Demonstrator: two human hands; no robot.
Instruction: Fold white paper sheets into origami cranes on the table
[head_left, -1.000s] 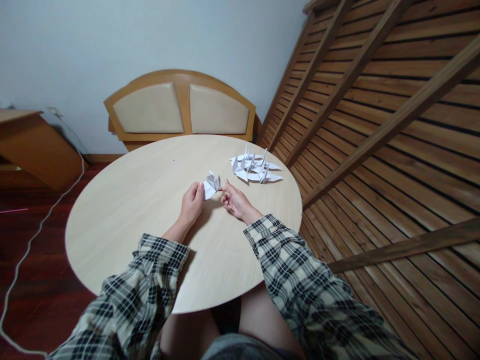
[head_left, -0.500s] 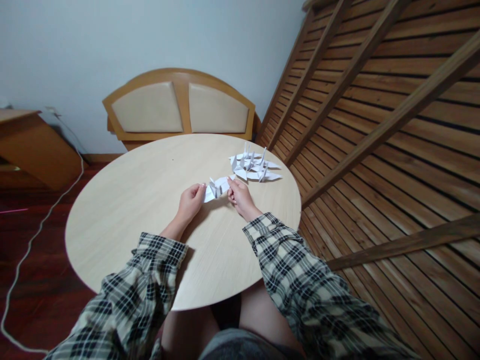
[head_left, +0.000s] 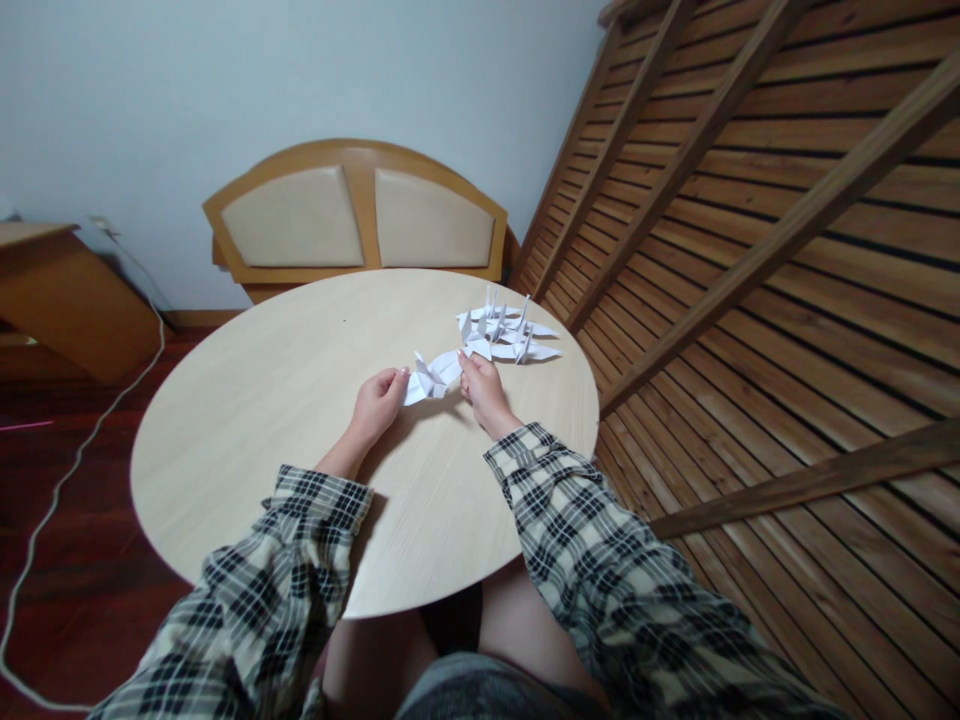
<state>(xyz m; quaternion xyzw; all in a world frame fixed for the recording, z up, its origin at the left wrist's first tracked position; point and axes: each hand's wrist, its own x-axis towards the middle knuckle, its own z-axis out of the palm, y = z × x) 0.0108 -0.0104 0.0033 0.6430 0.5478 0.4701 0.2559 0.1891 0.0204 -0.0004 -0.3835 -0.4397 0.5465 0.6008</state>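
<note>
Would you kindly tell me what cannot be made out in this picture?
Head view: ends of the held paper crane, hidden by the left hand and right hand.
Head view: how many cranes stand grouped on the table; they overlap.
Head view: the rest of the cabinet, cut off by the left edge.
Head view: dark speck, too small.

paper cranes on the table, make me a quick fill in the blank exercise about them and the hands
The paper crane between the left hand and right hand is coloured ____. 
Its wings are gripped by ____ hands in total. 
The grouped cranes on the table are nearer the ____ hand.

white; two; right
</note>
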